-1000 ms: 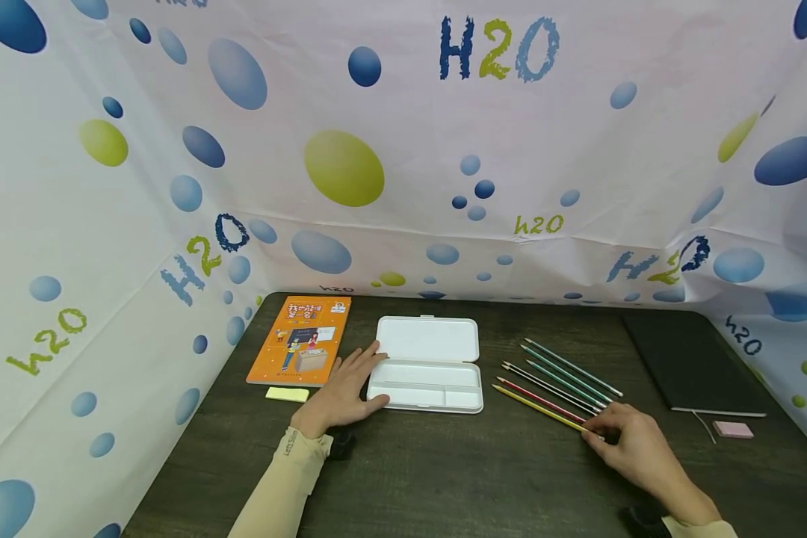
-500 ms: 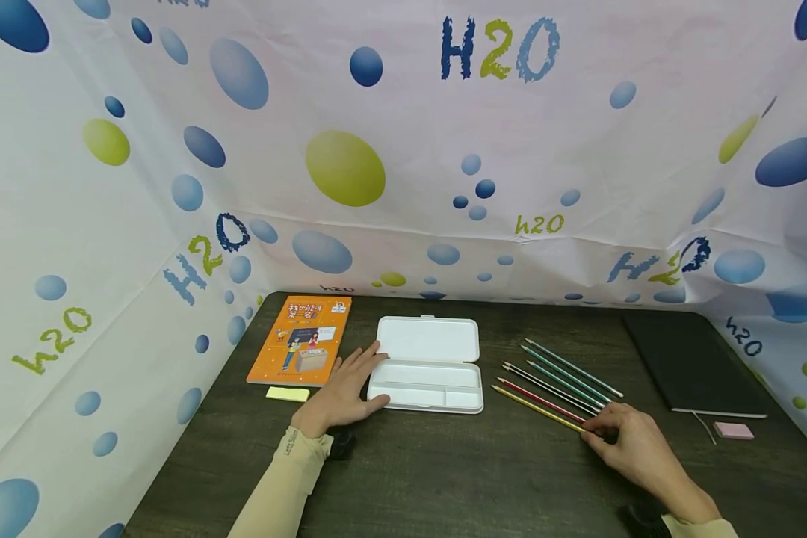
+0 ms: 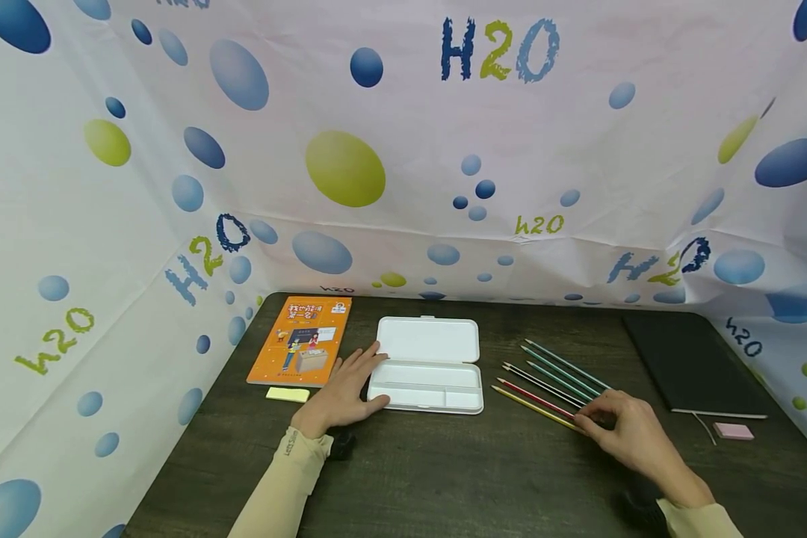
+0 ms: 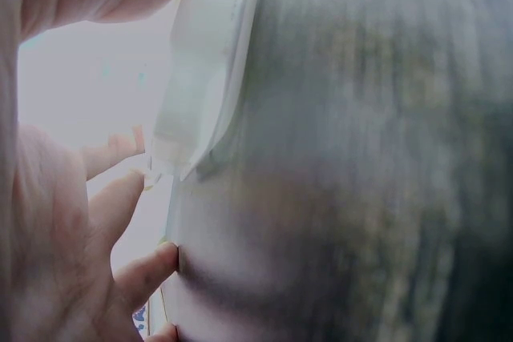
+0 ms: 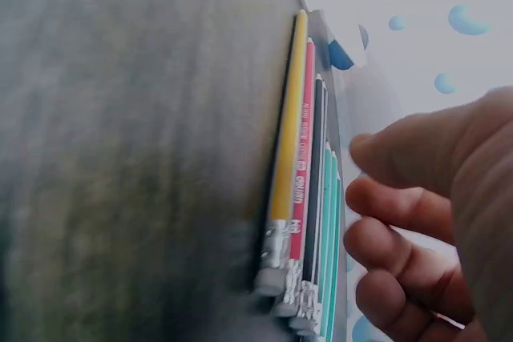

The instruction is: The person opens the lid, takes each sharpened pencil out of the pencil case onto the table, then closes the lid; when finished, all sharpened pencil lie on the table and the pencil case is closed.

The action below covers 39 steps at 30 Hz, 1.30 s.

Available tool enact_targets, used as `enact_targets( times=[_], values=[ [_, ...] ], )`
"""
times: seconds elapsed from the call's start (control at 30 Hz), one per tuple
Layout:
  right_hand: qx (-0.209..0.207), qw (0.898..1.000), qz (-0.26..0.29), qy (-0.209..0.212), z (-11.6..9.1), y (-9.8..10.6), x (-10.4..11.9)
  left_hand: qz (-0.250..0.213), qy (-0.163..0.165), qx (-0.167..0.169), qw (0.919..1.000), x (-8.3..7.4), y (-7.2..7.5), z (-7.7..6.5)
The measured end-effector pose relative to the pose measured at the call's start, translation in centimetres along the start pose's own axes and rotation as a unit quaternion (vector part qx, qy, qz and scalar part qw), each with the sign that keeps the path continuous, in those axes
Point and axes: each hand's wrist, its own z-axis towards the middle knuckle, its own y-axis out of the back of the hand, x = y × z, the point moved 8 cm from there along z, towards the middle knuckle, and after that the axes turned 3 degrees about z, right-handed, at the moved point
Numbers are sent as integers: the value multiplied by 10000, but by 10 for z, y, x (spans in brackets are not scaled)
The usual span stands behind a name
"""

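My left hand is spread at the left side of a white pencil case, its thumb and fingertips at the case's edge. The case lies open flat, with compartments in its lower half. In the left wrist view the case's edge shows beside the thumb. Several pencils lie side by side on the table: a yellow one, a red one, dark ones and green ones. Over their eraser ends hovers my right hand, fingers loosely curled. In the right wrist view its fingertips stand apart from the pencils.
An orange book lies at the back left, with a yellow sticky-note pad in front of it. At the right are a black notebook and a pink eraser. A printed cloth backs the dark table.
My right hand has shifted slightly left and away from me along the pencils, off the yellow pencil's end. The pencils and my left hand have not visibly moved.
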Motion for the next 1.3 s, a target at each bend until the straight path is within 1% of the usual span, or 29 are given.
enact_targets(
  times=[0.13,0.3,0.6,0.7,0.8,1.0,1.07,1.17,1.3],
  values=[
    [96,9997,218,-60,8,-3,2,9,-45,-18,10000,0,0,0],
    [78,9993,363,54,24,-12,11,48,-23,19,10000,0,-1,1],
    [369,9972,642,61,61,-45,34,61,-32,28,10000,-3,1,0],
    [485,9956,786,173,71,-56,43,31,-29,36,10000,-4,2,0],
    [576,9933,931,375,80,-66,55,10,-19,51,10000,-4,2,-1],
    [619,9929,701,731,93,-84,77,-14,-13,39,10000,-3,2,0],
    [690,9921,624,846,96,-91,84,-37,-12,53,10000,-3,2,0],
    [952,9898,474,944,98,-102,91,-45,-20,49,10000,-3,2,1],
    [1443,9847,172,961,95,-117,97,-19,-42,6,10000,-3,2,0]
  ],
)
